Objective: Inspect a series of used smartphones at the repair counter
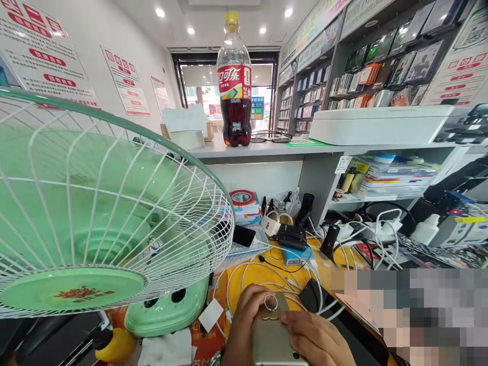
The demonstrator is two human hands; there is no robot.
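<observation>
Bottom centre, the gold phone (269,339) lies lengthwise up the frame between the hands: left hand (243,325) gripping its left edge, right hand (318,335) gripping the right, thumb apparently hidden underneath

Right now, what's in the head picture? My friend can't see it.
The left hand and right hand hold a gold phone with a ring on its back at a cluttered yellow table. A green fan fills the left; a cola bottle stands on the shelf ahead.
</observation>
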